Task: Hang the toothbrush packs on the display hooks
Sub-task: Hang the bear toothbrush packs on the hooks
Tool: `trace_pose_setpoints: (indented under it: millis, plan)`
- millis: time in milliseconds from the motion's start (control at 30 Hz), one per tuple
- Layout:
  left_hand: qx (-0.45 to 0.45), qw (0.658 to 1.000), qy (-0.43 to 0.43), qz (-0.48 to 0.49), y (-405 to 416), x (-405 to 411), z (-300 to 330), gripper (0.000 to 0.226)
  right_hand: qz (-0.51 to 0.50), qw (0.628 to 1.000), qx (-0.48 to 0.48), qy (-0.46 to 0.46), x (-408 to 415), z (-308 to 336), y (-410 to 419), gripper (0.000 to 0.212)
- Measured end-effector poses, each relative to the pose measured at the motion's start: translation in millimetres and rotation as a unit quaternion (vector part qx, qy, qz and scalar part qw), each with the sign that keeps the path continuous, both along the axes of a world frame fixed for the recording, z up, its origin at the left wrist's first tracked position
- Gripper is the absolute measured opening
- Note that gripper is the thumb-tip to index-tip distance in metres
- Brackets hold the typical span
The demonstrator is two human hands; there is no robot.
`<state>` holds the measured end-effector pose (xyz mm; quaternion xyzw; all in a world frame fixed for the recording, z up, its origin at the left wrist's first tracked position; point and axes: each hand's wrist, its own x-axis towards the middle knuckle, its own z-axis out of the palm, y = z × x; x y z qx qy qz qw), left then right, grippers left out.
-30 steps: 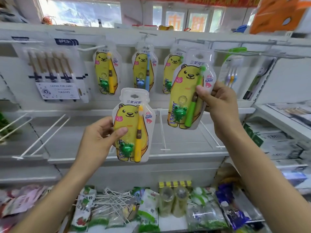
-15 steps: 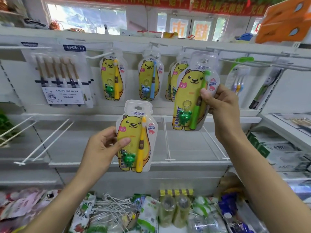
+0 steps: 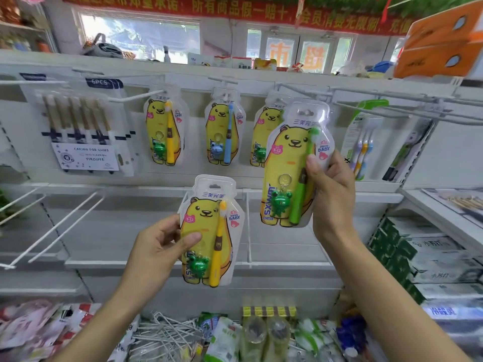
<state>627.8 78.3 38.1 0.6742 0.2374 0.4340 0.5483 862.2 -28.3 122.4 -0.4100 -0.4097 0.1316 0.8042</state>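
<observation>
Five bear-printed toothbrush packs are counted: three hang on display hooks and two are in hand. The left hand (image 3: pixel 159 246) pinches the yellow-brush pack (image 3: pixel 210 231) at its left edge, thumb across the front, holding it upright below the hook row. The right hand (image 3: pixel 332 194) grips the green-brush pack (image 3: pixel 292 165) by its right edge, thumb on the front, raised level with the hanging row and overlapping the third hung pack (image 3: pixel 261 134). Its hang hole sits just below a display hook (image 3: pixel 303 94); whether it is threaded cannot be told. The other hung packs carry a yellow brush (image 3: pixel 164 131) and a blue brush (image 3: pixel 222 131).

Legible print on the packs: "BABY", "3-12", "SXWM", "NO.825". One multi-brush pack (image 3: pixel 83 126) at left reads "6PCS", "CARING FOR GUMS", "YIKOJIFE". A loose pile of white wire hooks (image 3: pixel 167 335) lies among goods on the lower shelf.
</observation>
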Motion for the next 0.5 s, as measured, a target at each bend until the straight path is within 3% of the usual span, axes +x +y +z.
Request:
trace_pose_setpoints:
  millis: [333,500]
  plan:
    - [-0.003,1.000,-0.009,-0.006,-1,19,2,0.026,-0.020,0.994,-0.095,-0.043,33,8,31,0.014]
    - [-0.016,1.000,-0.012,0.002,-1,18,2,0.029,-0.033,0.987,-0.143,-0.068,58,13,60,0.021]
